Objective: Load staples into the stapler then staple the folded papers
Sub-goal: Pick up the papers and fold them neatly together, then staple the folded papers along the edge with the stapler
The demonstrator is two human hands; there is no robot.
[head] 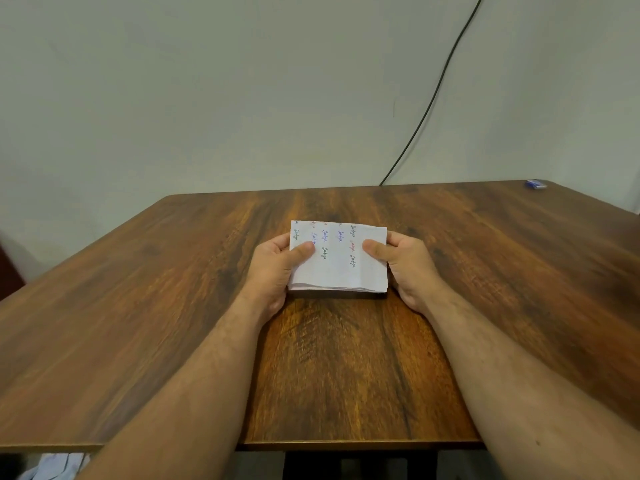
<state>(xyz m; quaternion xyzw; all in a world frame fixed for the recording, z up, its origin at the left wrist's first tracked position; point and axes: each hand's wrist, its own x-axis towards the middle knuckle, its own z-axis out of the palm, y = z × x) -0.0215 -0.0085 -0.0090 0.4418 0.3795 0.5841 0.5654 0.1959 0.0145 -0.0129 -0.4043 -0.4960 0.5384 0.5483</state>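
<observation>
A stack of folded white papers (341,268) with handwritten words in several ink colours is held over the middle of the wooden table (173,306). My left hand (273,271) grips its left edge, thumb on top. My right hand (405,268) grips its right edge the same way. A small blue and white object (536,184), possibly the stapler or a staple box, lies at the table's far right corner, well away from both hands. No staples are visible.
A black cable (436,88) runs down the pale wall to the table's back edge. Light cloth (55,467) shows below the table's near left edge. A dark object sits at the far left beyond the table.
</observation>
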